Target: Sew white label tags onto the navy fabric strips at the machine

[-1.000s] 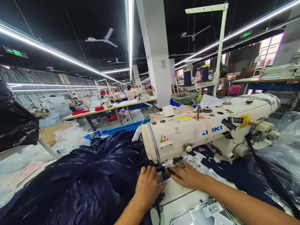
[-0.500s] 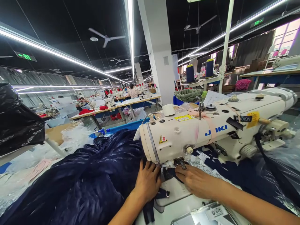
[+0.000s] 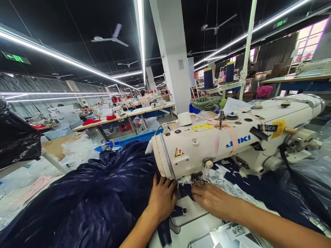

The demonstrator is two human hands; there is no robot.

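- Navy fabric heaped at left on the table.
- Left hand, grip open, flat on fabric beside the presser foot.
- Right hand, fingers seemingly flat, pressing fabric under the foot.
- Machine reads "JUKI".

A garment factory floor is stretching out here, with rows of sewing tables running under long strip lights. A cream industrial sewing machine is sitting amid navy fabric, thread cones standing behind.
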